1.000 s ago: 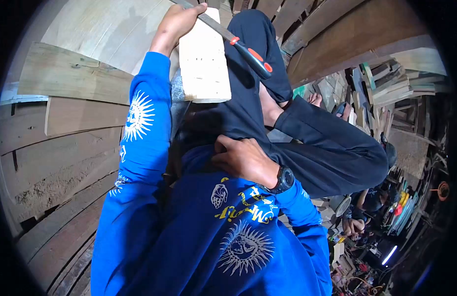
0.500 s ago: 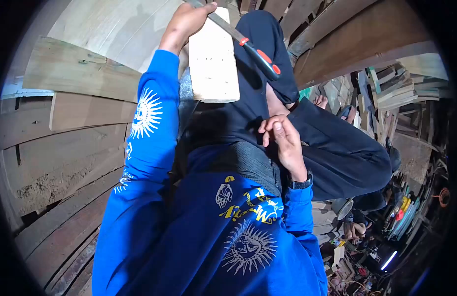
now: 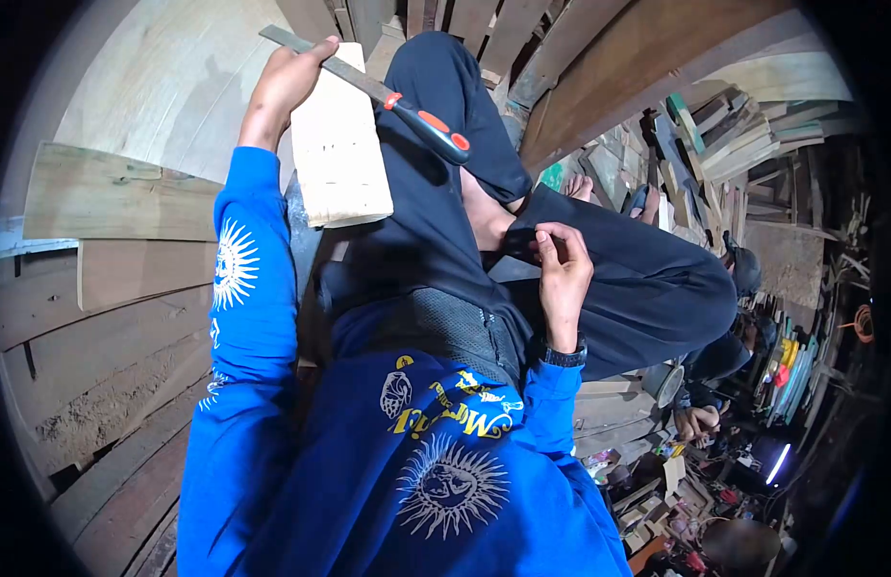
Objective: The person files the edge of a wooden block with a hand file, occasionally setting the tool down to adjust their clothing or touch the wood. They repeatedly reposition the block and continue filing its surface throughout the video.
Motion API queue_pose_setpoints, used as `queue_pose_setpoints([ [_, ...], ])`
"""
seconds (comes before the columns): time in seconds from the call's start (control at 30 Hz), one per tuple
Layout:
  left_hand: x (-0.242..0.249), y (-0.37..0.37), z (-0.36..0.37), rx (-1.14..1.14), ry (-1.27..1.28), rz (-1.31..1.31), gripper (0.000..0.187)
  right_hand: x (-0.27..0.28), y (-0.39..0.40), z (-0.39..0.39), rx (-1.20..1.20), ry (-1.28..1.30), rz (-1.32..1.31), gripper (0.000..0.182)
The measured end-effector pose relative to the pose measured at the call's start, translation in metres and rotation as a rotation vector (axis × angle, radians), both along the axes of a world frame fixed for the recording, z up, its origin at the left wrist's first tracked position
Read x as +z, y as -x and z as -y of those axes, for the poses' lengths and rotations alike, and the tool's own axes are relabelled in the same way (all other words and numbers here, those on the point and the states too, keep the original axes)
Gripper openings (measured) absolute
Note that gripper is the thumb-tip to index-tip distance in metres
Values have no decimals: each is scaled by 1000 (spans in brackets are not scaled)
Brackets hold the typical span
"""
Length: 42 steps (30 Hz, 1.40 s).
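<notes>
My left hand is closed on the metal blade of a file, over a pale wooden block. The file lies slantwise across the block, its black and red handle sticking out to the right over my dark trousers. The block stands beside my knee, its lower end near my waist. My right hand hovers above my lap with thumb and forefinger brought together; anything between the fingertips is too small and dark to make out. A dark watch is on that wrist.
Wooden boards line the left side, and a wide brown plank runs across the top right. Scrap wood is heaped at the right. Another person's hands show at the lower right, near tools and clutter.
The view has shifted, so my left hand, file and block appear farther left and lower. My right hand has turned more upright, and its thumb and forefinger have come together.
</notes>
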<state>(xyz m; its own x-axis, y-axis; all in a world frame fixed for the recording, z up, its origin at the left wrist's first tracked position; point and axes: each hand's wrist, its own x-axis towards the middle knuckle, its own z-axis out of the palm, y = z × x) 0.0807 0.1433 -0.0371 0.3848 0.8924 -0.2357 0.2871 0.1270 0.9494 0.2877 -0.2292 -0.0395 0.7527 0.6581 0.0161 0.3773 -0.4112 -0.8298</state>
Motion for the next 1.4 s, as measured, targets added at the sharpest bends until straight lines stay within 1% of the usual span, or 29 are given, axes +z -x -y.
queue_pose_setpoints([
  [0.03, 8, 1, 1, -17, 71, -77, 57, -4, 0, 0, -26, -96, -143, 12],
  [0.07, 7, 1, -1, -24, 66, -74, 57, -6, -1, 2, -33, -102, -139, 12],
  [0.13, 3, 1, -4, -32, 76, -63, 58, -5, -3, 6, -75, -195, -494, 18],
  [0.17, 2, 0, -4, -5, 45, -66, 57, -4, -3, 6, -93, -236, -596, 20],
  [0.27, -3, -1, -5, 5, 47, -13, 57, -1, -4, 8, -103, -323, -756, 22],
  [0.33, -10, -1, -11, 12, 25, 15, 57, 0, -1, 7, -109, -347, -761, 22],
  [0.4, -11, 1, -15, -26, 38, -90, 56, 4, 0, 6, -133, -410, -832, 21],
  [0.47, -5, 1, -10, -55, 66, -80, 56, -2, -2, 8, -148, -451, -811, 17],
  [0.53, 8, -4, 5, 72, -32, -78, 54, -6, -2, 7, -210, -482, -739, 13],
  [0.57, 1, -1, -3, 9, 14, -5, 52, -7, -3, 7, -240, -448, -681, 12],
  [0.6, -7, 0, -9, -5, 9, -1, 52, -9, -3, 6, -270, -412, -626, 11],
  [0.67, 2, -1, -5, -13, 24, -24, 52, -12, -2, 3, -344, -313, -483, 17],
  [0.7, 5, -1, -2, 20, 8, -105, 54, -18, -3, 2, -356, -274, -416, 19],
  [0.73, 1, -1, -5, 11, 1, -110, 54, -23, -3, 1, -368, -234, -350, 21],
  [0.8, -11, 1, -13, 12, -44, -118, 57, -25, -2, 0, -383, -224, -315, 20],
  [0.83, -4, 1, -8, 1, 0, -89, 58, -26, -2, 0, -391, -206, -275, 20],
  [0.87, -2, 2, -7, -6, -8, -92, 58, -27, -2, 1, -398, -214, -279, 20],
  [0.93, -4, -1, -6, 50, -69, -137, 60, -30, -4, 2, -386, -187, -248, 17],
  [1.0, -11, 0, -17, 17, -41, -138, 62, -34, -5, 2, -385, -213, -248, 15],
  [1.07, -2, 1, -10, -23, 6, -141, 64, -42, -5, 3, -336, -195, -207, 13],
  [1.1, 5, -1, -3, 11, -57, -188, 63, -47, -4, 4, -308, -160, -87, 12],
  [1.2, 4, -1, -2, -10, -81, -137, 63, -46, -1, 3, -229, -115, -124, 12],
  [1.23, 9, -2, 1, 6, -86, -189, 62, -43, 2, 3, -182, -94, -104, 12],
  [1.27, 7, -2, 1, -2, -91, -181, 62, -43, 4, 3, -139, -138, -148, 12],
  [1.33, -4, -1, -8, 55, -104, -275, 62, -56, 6, 3, -75, -123, -54, 13],
  [1.37, 1, 0, -9, -16, -66, -273, 62, -52, 8, 1, -53, -101, -15, 12],
  [1.4, 3, 2, -4, -43, -145, -229, 63, -49, 10, 0, -39, -73, 28, 12],
])
